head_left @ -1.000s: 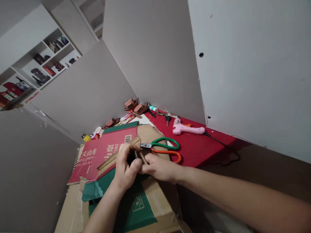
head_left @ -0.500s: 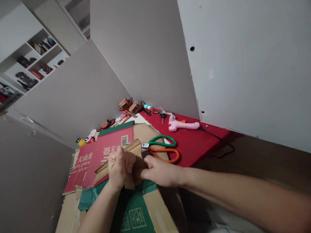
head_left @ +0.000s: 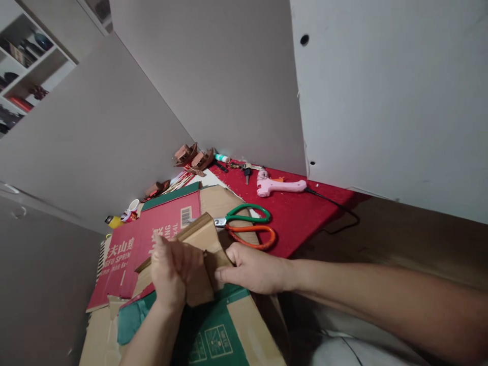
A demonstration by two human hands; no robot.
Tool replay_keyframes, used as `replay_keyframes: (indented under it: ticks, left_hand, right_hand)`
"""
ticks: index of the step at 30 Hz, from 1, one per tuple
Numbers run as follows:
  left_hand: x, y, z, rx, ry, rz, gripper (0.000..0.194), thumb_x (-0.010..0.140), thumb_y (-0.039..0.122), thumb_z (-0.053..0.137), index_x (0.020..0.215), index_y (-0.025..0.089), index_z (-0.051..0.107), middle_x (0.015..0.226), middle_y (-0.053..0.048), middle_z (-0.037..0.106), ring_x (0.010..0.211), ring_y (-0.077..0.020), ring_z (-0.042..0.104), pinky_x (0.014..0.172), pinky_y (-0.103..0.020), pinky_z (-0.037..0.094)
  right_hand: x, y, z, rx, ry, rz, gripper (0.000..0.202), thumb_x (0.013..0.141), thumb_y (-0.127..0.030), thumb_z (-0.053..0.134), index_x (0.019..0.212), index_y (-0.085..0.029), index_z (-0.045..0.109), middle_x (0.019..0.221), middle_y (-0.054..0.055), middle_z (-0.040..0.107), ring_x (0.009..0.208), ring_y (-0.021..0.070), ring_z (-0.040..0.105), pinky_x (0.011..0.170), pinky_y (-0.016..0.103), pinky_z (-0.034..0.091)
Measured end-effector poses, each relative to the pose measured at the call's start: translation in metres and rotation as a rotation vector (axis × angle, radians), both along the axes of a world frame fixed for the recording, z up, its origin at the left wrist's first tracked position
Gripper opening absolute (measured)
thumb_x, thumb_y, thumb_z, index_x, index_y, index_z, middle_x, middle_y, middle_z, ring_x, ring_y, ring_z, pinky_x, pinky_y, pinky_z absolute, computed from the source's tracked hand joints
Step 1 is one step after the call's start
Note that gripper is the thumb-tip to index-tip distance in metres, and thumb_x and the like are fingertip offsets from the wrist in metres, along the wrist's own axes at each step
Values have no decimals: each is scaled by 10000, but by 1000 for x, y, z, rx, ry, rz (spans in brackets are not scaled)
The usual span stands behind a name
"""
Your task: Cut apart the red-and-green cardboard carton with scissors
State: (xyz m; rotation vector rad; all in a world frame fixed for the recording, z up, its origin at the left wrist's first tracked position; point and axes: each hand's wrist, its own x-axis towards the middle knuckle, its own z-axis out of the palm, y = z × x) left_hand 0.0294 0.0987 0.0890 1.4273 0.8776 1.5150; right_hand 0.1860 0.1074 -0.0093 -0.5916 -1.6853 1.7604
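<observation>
Head view: a folded cardboard piece is gripped by the left hand and pinched by the right hand, above flattened boxes beside scissors on the bench.

cardboard piece folded lower, left hand covering it

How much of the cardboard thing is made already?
Some brown cardboard strips already look cut and stacked. Left hand and right hand hold a folded cardboard piece. The green-and-orange scissors and pink glue gun lie unused; no finished shape shows.
</observation>
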Motion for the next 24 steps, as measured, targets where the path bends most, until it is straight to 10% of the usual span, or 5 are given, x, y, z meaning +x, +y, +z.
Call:
replay_keyframes:
  ticks: [5, 9, 13, 24]
  left_hand:
    - [-26, -7, 18, 84, 356, 256, 496, 887, 459, 577, 542, 189, 344, 459, 68, 315, 401, -63, 286, 413, -210, 252]
    - [-12, -41, -14, 124, 1127, 200, 334, 777, 462, 683, 785, 212, 462, 597, 47, 481, 493, -103, 440, 452, -223, 300]
    - [6, -62, -42, 360, 1591, 460, 328, 795, 466, 655, 795, 222, 436, 600, 9, 564, 488, -160, 539, 450, -268, 262]
    - [4, -59, -50, 360, 1866, 436, 88, 892, 232, 510, 808, 206, 517, 688, -23, 618, 575, -202, 630, 464, -307, 340]
  right_hand:
    - [0, 5, 0, -13, 43, -109, 225, 726, -260, 553, 583, -168, 406, 560, -52, 331, 534, 68, 264, 476, 196, 229]
    - [-5, 1, 14, -43, 126, -138, 170, 716, -257, 561, 607, -151, 485, 604, -33, 435, 564, 78, 335, 502, 192, 292]
    - [-8, -8, 15, -128, 120, -117, 213, 700, -322, 599, 616, -153, 499, 623, -8, 511, 612, 113, 437, 555, 214, 366]
    - [-14, -24, -5, -342, 184, -210, 358, 698, -499, 625, 632, -179, 480, 525, -25, 481, 587, 147, 505, 578, 257, 431]
